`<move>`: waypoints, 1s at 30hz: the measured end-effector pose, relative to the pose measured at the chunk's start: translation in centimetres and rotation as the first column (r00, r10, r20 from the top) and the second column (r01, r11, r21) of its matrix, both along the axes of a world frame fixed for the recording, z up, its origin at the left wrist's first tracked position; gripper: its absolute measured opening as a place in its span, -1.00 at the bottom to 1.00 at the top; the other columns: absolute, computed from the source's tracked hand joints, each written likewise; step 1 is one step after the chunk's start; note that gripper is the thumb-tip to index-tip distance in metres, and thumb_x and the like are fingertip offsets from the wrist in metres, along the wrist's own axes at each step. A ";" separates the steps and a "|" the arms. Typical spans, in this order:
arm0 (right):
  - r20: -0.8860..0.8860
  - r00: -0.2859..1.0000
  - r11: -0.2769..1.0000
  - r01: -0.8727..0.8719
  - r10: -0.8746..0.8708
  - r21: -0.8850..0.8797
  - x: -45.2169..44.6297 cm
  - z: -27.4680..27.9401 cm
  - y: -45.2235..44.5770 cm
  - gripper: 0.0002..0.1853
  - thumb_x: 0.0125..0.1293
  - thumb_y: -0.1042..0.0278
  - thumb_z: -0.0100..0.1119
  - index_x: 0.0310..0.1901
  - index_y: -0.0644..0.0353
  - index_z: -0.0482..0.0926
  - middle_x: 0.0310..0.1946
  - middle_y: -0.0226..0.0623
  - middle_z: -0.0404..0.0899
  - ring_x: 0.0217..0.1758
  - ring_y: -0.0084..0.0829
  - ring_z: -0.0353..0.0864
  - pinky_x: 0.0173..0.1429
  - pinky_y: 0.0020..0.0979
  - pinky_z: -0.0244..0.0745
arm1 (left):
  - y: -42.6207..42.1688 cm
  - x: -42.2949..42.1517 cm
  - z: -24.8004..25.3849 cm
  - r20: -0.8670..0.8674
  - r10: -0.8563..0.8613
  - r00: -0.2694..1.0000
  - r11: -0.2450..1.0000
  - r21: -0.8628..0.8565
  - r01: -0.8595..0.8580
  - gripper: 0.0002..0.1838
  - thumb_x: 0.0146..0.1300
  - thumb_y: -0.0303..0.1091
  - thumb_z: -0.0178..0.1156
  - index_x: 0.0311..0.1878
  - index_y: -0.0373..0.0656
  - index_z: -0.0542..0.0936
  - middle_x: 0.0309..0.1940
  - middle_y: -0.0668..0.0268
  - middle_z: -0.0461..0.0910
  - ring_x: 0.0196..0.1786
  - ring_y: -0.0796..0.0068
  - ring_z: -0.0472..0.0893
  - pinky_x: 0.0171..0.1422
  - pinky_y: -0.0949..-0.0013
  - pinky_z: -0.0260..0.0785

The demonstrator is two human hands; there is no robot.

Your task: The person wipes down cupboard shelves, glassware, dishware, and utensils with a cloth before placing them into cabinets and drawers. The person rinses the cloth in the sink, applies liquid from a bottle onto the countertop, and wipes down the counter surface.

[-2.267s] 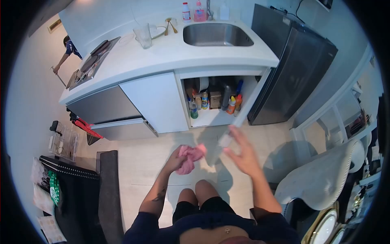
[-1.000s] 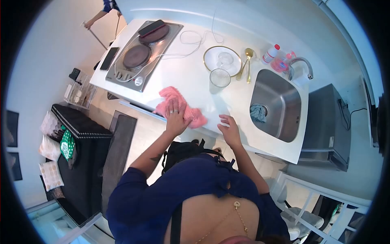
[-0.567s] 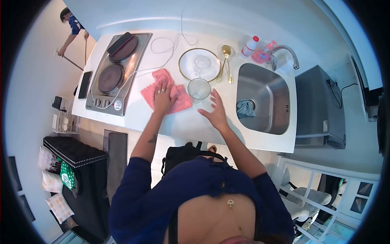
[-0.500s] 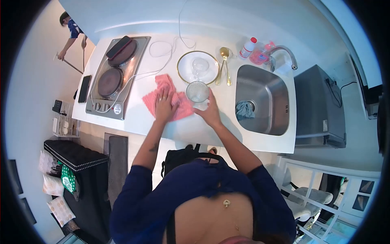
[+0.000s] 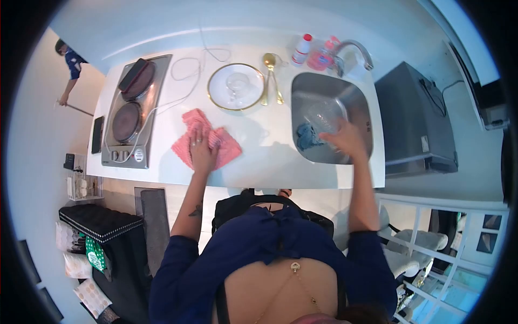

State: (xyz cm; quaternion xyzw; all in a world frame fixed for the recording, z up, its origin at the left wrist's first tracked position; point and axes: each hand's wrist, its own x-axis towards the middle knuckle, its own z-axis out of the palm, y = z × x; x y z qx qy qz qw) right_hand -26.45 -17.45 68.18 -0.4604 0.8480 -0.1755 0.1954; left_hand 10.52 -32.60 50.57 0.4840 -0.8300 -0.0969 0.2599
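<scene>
Rested the left hand [image 5: 203, 154], wide in grip, on a pink textured cloth [image 5: 229, 150] on the white tabletop [image 5: 264, 170]; held a clear patterned glass tumbler [image 5: 320, 114] in the right hand [image 5: 348, 139], inside the steel sink [image 5: 310, 89].

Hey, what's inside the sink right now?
A bluish cloth lies in the sink, and a clear glass is in or just over it, at the right hand. Whatever lies beneath the cloth or behind the hand is covered.
</scene>
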 end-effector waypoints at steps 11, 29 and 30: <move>-0.461 0.736 0.694 -0.016 0.496 0.720 -11.2 6.8 -0.6 -0.33 -0.40 -0.01 0.50 -0.13 0.09 0.61 -0.15 -0.20 0.61 -0.05 -0.26 0.60 0.01 -0.25 0.50 | 0.8 -7.0 -1.5 0.042 0.274 0.961 0.957 -0.111 -0.268 -0.44 0.15 -0.14 0.09 0.18 -0.26 0.39 0.23 -0.02 0.31 0.35 0.00 0.16 0.43 0.04 -0.10; 0.923 -0.127 0.913 0.249 0.363 -0.325 -6.5 -4.1 2.1 -0.40 0.21 0.13 0.19 0.26 0.09 0.27 -0.15 -0.28 0.50 -0.20 -0.30 0.59 -0.06 -0.19 0.56 | 4.0 -25.7 38.3 -0.802 -0.468 0.370 0.787 -0.188 0.588 -0.46 0.23 -0.42 0.07 0.26 -0.34 0.20 0.11 0.13 0.40 0.10 0.35 0.47 0.24 0.33 0.26; 0.921 -0.160 0.906 0.301 0.357 -0.299 -6.0 -4.1 2.8 -0.38 0.21 0.11 0.19 0.27 0.08 0.26 -0.13 -0.25 0.50 -0.17 -0.28 0.59 -0.04 -0.18 0.55 | 3.1 -27.0 39.7 -0.796 -0.484 0.363 0.779 -0.203 0.594 -0.46 0.23 -0.42 0.07 0.26 -0.34 0.20 0.11 0.13 0.40 0.10 0.35 0.47 0.24 0.33 0.26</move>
